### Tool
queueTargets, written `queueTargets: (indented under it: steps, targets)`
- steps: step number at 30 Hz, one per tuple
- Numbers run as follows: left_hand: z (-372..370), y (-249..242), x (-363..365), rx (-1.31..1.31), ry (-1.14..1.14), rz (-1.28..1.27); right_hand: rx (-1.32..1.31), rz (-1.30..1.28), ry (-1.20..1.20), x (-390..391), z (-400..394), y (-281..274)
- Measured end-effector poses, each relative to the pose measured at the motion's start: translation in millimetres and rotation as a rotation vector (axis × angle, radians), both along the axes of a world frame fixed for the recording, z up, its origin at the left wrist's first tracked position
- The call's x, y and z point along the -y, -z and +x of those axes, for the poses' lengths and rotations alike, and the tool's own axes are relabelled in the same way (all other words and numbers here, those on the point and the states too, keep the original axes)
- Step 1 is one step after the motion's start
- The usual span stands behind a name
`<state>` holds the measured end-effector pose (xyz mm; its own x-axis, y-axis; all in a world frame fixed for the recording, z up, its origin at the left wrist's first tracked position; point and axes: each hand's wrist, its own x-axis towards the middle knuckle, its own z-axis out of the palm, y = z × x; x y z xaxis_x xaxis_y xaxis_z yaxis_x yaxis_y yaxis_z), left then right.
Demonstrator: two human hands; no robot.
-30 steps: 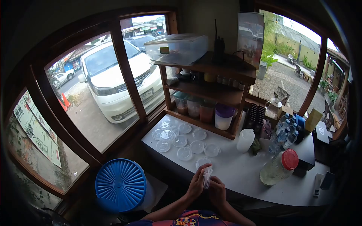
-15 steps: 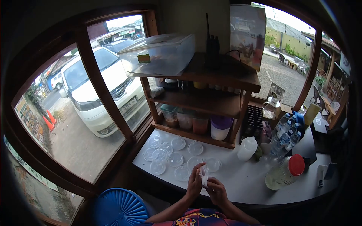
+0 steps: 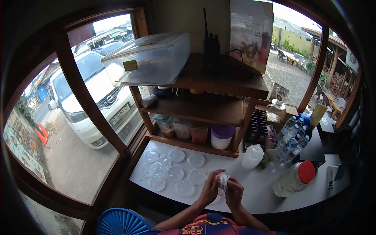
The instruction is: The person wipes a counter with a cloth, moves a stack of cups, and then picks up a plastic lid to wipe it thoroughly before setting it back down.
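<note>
Both my hands meet over the front of the white table. My left hand (image 3: 210, 188) has its fingers closed on one side of a small clear plastic cup (image 3: 223, 181). On the other side, my right hand (image 3: 234, 192) grips the same cup, its fingers bent around it. The cup's lower part is partly hidden by the fingers. To the left, several round clear plastic lids (image 3: 158, 169) lie spread on the table (image 3: 250, 196), some overlapping. One more round clear piece shows partly beneath my hands.
A wooden shelf (image 3: 196, 109) with tubs stands behind the lids. On the right are a white bottle (image 3: 252, 156), water bottles (image 3: 291, 139) and a large jar with a red lid (image 3: 293, 179). A blue stool (image 3: 122, 222) stands at lower left.
The view has shifted, so the table and shelf appear further left. My hands have moved right relative to the lids, and my right hand is now more upright beside the cup.
</note>
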<state>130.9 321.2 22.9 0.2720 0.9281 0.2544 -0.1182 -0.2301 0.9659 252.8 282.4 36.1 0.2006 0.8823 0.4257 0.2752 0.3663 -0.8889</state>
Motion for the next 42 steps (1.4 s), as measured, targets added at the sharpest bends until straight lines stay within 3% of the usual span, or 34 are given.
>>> queueTargets:
  steps: [3, 4, 9, 10, 11, 15, 19, 20, 23, 26, 27, 29, 33, 35, 38, 41, 42]
  targets:
    - [3, 2, -3, 0.012, -0.062, 0.04, 0.159, -0.089, -0.016, -6, 3, 10]
    - [2, -1, -5, 0.061, -0.073, -0.02, 0.231, 0.004, -0.024, -6, -1, 11]
    - [6, -10, -5, -0.02, -0.048, 0.029, 0.124, -0.044, -0.118, -7, 19, 2]
    - [9, -10, -5, -0.07, -0.033, 0.063, 0.056, -0.05, -0.081, -11, 24, 6]
    - [11, -9, -4, -0.053, -0.013, 0.038, -0.208, -0.083, -0.107, -13, 26, 11]
    - [21, -1, -5, 0.011, -0.032, -0.005, 0.082, -0.106, -0.098, -1, 20, 5]
    - [19, 5, -6, 0.009, -0.004, -0.039, -0.171, -0.19, -0.277, 11, 33, 17]
    - [25, 7, -4, 0.018, 0.03, -0.026, -0.626, -0.14, -0.371, 10, 36, 21]
    - [38, 7, 6, 0.075, 0.119, -0.062, -0.545, -0.125, -0.249, 7, 50, 21]
    - [46, 26, 4, 0.085, 0.139, -0.097, -0.239, -0.254, -0.088, 17, 47, 22]
    - [47, 21, 4, 0.086, 0.13, -0.118, -0.127, -0.243, -0.143, 20, 50, 27]
    - [48, 5, 7, 0.086, 0.102, -0.167, -0.21, -0.206, -0.215, 30, 51, 27]
    - [67, 11, 13, -0.033, 0.035, 0.032, -0.675, -0.169, -0.337, 36, 78, 26]
    - [78, 16, 25, -0.008, 0.16, -0.064, -0.66, -0.194, -0.262, 36, 92, 22]
    - [96, 14, 40, -0.03, 0.13, -0.009, -0.363, -0.32, -0.111, 45, 101, 17]
    - [102, 14, 44, -0.026, 0.123, -0.102, -0.276, -0.376, -0.25, 56, 121, 26]
    - [103, 19, 44, -0.009, 0.109, -0.163, -0.435, -0.363, -0.332, 61, 122, 25]
